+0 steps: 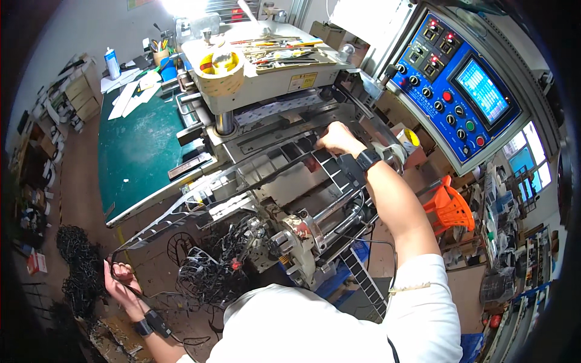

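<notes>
Over a die-cutting press (pixel 266 72), the left hand (pixel 118 278) pinches a black waste strip (pixel 163 221) half pulled clear; the right hand (pixel 339 139) grips web still on the bed, scrap (pixel 209 275) piled below

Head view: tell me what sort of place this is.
Likely a small factory workshop: a die-cutting or press machine, a blue control panel with buttons and a screen, and piles of black strip waste on the floor.

One tape roll (pixel 219 71), one orange stool (pixel 449 209), one blue control panel (pixel 457 91), two wrist bands (pixel 367 159)
</notes>
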Available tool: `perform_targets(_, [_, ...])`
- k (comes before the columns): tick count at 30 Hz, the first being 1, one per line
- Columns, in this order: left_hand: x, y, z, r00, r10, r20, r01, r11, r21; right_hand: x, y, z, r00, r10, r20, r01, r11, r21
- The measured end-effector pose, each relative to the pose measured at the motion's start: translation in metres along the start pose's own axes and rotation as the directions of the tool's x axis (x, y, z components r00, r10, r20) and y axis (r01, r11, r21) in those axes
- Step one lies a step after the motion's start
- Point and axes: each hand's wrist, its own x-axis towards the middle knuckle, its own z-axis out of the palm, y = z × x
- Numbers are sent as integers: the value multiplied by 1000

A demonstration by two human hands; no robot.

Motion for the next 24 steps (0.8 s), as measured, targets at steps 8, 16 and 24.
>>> perform_targets(8, [-4,3,102,946,-49,-320,33,998,-57,2,-18,-13,975,-65,211,65,998,7])
perform_targets(16, [-5,2,106,937,-70,-342,44,996,-82,39,-30,3,973,-189,131,229,839,-494])
perform_targets(24, [-4,-3,129,918,-73,-389,44,996,-82,46,-3,-32,581,-649,491,779,267,-567])
